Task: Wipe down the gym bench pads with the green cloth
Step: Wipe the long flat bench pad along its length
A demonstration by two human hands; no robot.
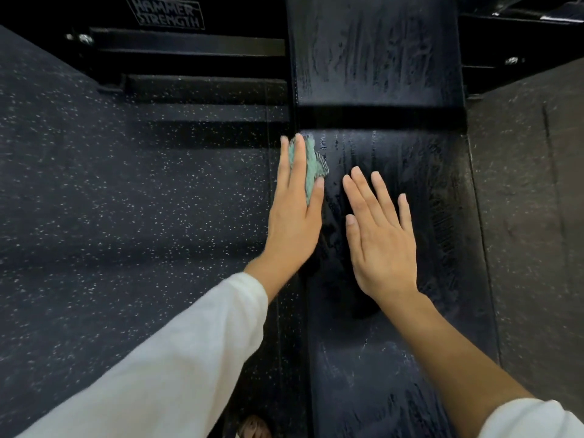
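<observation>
Your white sleeves nearest. Left hand: straight fingers press crumpled mint-green cloth against black, wet-streaked seat pad edge. Right hand: flat, spread, empty.

floor: dark rubber matting with white speckles throughout. a thin straight seam runs along it lengthwise. right side: a greyer, browner floor panel, fewer speckles, one dark scratch. top: black metal frame with horizontal bars; an outlined label reads "hammer strength". shiny bolt at top left, another at top right. light dim; broad soft shadow bands cross the floor.
</observation>
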